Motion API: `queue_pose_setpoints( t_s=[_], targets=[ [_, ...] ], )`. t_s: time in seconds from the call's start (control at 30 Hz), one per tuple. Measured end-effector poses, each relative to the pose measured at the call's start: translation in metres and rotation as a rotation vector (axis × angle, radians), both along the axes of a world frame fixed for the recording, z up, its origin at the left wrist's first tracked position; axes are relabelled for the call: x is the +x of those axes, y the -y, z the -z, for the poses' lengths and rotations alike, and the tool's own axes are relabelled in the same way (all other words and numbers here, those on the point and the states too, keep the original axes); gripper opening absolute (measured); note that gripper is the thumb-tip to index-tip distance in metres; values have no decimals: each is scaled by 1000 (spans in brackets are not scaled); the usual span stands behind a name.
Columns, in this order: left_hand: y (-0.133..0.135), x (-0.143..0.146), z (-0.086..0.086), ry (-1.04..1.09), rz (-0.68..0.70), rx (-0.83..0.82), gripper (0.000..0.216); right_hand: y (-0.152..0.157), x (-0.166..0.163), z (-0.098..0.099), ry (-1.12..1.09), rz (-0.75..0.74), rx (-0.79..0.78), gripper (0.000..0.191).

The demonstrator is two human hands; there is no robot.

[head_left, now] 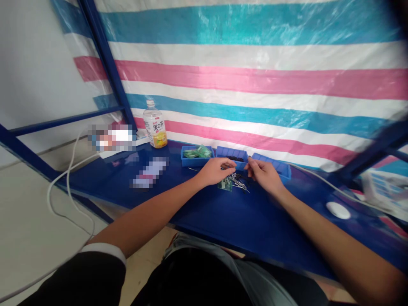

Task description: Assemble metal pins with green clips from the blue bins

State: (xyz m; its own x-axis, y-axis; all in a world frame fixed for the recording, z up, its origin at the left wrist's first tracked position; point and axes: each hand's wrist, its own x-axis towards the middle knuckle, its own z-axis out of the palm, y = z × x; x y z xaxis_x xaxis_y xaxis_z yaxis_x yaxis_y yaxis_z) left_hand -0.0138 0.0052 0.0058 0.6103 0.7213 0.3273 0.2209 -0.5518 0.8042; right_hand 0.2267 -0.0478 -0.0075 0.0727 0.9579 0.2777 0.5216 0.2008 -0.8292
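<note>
My left hand (215, 171) and my right hand (263, 174) meet over the blue table (223, 212), both with fingers pinched together on small parts too tiny to name. Just under the fingertips lies a loose pile of thin metal pins (239, 182) and a small green piece (226, 184). Behind the hands stand three shallow blue trays: the left tray (196, 155) holds green packets, the middle tray (232, 155) holds small dark parts, and the right tray (280, 168) is partly hidden by my right hand.
A plastic bottle of yellow drink (154, 129) stands at the back left by a white power strip (140, 142) with a cable (60, 187) trailing off the table. A white oval object (338, 210) lies at the right. A striped tarpaulin (255, 76) hangs behind.
</note>
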Motion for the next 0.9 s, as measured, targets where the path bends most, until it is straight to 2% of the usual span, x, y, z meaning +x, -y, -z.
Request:
queue_pose_setpoints(
  t_s=[0.2, 0.3, 0.4, 0.47, 0.63, 0.9],
  targets=[
    [0, -1, -2, -20, -34, 15, 19, 10, 7, -11, 105, 98, 94, 59],
    [-2, -2, -1, -17, -47, 23, 19, 14, 8, -11, 341, 108, 190, 47],
    [-3, -2, 0, -8, -45, 21, 19, 18, 9, -5, 622, 29, 255, 29],
    [-2, -2, 0, -7, -46, 20, 18, 20, 10, -1, 736, -27, 275, 28],
    [1, -1, -2, -15, -49, 18, 19, 23, 11, 8, 810, -158, 254, 31],
    [1, 0, 1, -28, -36, 30, 21, 17, 6, 6, 922, -87, 219, 29]
  ],
)
